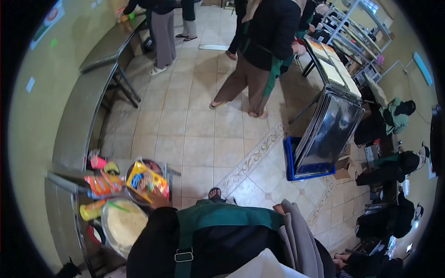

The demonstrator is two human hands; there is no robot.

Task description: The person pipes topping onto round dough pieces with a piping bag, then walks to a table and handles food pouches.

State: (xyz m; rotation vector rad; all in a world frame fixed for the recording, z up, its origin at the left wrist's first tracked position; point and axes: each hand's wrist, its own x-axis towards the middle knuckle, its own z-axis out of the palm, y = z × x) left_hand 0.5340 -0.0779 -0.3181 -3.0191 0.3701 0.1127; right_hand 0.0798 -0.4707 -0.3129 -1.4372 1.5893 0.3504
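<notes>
Tiles (199,123) underfoot, tables (76,139) along wall (41,106); left hand (160,199) grips yellow packet (141,181); right hand (279,209) state unclear.

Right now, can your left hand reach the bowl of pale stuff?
Probably yes: the left hand is at the yellow packet, close beside that bowl, and nothing tall seems to stand between.

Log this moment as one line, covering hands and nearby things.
left hand: at edge of yellow rectangular printed packet | right hand: beside grey-brown folded cloth | grips: unclear | near left: round bowl, pale contents
</notes>
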